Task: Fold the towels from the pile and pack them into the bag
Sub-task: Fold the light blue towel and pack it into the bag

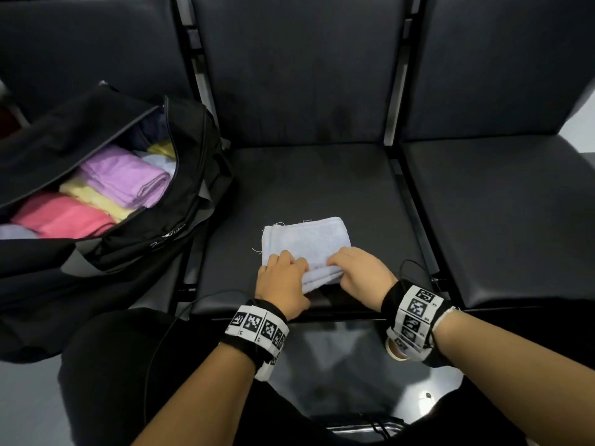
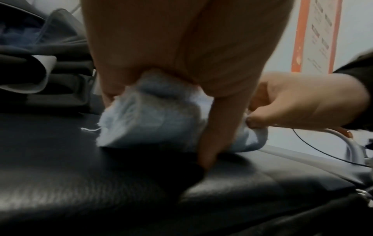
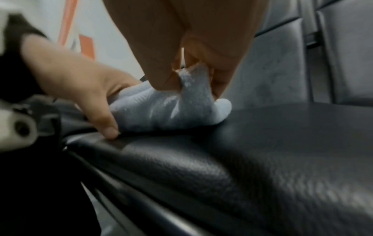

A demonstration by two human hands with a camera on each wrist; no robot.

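Note:
A pale blue folded towel [image 1: 306, 239] lies on the middle black seat [image 1: 354, 188]. My left hand [image 1: 283, 278] grips its near left edge, fingers curled over the top and thumb underneath. In the left wrist view the towel [image 2: 153, 121] bunches between those fingers. My right hand [image 1: 357, 272] pinches the near right edge; the right wrist view shows the towel [image 3: 171, 108] lifted a little off the seat there. An open black bag [image 1: 180, 194] sits on the left seat, holding folded purple [image 1: 128, 175], yellow [image 1: 93, 197] and pink [image 1: 61, 217] towels.
Black padded seats run in a row, with bare seat [image 1: 502, 220] to the right. Thin black cables [image 1: 415, 265] trail from both wrist bands [image 1: 257, 329] across the seat's front edge. My dark-clothed knees [image 1: 128, 365] are below the seat.

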